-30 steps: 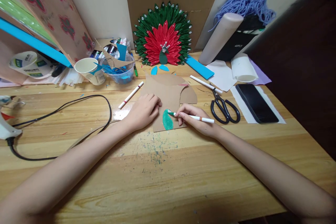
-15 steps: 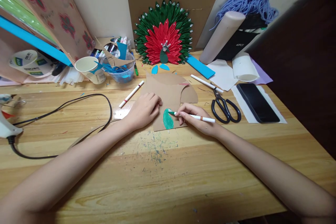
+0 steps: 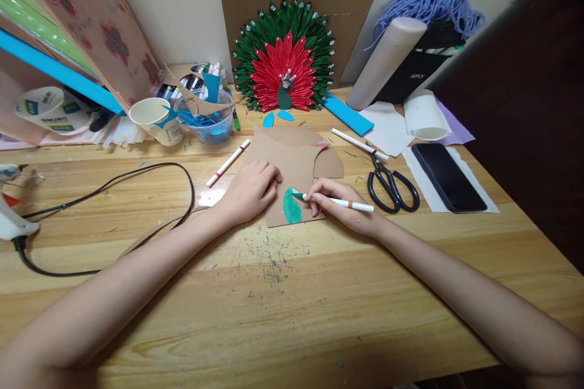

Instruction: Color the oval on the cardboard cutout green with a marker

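My right hand [image 3: 340,202] pinches a white marker pen [image 3: 353,204] with a green tip. That tip touches the upper part of a green, bean-shaped patch [image 3: 292,208] on a piece of brown cardboard [image 3: 294,161]. With its fingers curled under, my left hand [image 3: 256,190] rests on the cardboard's left side; its fingertips are partly hidden. Another white marker pen [image 3: 228,163] with a red band lies left of the cardboard. Behind stands a peacock figure [image 3: 285,64] with green and red petals and a small crown.
Black-handled scissors [image 3: 393,185], a phone [image 3: 449,177] and a white pen [image 3: 359,144] lie to the right. A paper cup [image 3: 157,121] and a plastic tub [image 3: 210,121] of scraps stand at back left. A glue gun [image 3: 16,219] with its black cord sits far left.
The green colour covers slightly more of the patch's top, beside the pen tip. Both hands keep nearly the same place.
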`<state>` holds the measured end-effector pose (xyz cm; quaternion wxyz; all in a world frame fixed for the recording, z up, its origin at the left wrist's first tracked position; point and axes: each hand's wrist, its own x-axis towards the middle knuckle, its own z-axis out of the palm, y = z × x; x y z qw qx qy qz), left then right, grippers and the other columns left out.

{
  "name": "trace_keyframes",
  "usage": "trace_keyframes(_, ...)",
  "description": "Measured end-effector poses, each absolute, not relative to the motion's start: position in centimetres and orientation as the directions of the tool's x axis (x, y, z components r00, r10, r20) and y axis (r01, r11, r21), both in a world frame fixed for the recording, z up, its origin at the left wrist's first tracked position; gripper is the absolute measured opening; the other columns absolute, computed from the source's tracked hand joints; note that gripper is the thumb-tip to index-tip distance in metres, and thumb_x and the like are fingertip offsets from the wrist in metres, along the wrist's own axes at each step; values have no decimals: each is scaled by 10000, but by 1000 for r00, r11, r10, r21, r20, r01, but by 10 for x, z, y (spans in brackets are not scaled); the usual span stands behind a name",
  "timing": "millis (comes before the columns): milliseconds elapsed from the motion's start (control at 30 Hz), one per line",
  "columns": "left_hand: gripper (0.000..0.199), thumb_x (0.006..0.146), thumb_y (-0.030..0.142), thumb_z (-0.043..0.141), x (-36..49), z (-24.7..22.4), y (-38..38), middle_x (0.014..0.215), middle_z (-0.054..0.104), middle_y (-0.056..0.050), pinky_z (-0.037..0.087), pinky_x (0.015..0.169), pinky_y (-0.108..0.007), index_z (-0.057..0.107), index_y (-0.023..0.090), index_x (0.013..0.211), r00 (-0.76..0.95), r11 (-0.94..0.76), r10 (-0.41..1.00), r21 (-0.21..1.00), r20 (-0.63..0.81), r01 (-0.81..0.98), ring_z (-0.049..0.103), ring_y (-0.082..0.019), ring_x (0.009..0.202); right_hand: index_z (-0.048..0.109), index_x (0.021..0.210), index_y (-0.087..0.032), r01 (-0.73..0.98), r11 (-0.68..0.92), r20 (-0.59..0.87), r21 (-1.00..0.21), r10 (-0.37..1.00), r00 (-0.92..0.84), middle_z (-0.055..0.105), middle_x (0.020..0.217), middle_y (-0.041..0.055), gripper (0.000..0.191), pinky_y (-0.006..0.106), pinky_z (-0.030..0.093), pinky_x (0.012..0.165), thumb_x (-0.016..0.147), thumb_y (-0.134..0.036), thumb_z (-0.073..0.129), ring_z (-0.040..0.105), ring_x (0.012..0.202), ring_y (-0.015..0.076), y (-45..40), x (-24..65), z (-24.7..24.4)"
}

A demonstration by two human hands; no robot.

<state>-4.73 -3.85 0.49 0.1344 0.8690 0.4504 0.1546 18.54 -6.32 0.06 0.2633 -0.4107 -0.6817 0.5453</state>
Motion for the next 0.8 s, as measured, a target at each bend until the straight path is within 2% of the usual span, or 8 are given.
trace_keyframes(800, 142, 892, 188, 379, -47, 1, -36, 922, 586, -53, 397, 760, -309, 519, 177, 920, 558, -575, 814, 362, 163, 733, 504, -164, 860, 569, 899, -179, 318, 78, -102, -945, 852, -513, 622, 731, 14, 195, 268, 422, 659, 933, -352, 486, 583, 715, 138, -64, 184, 5)
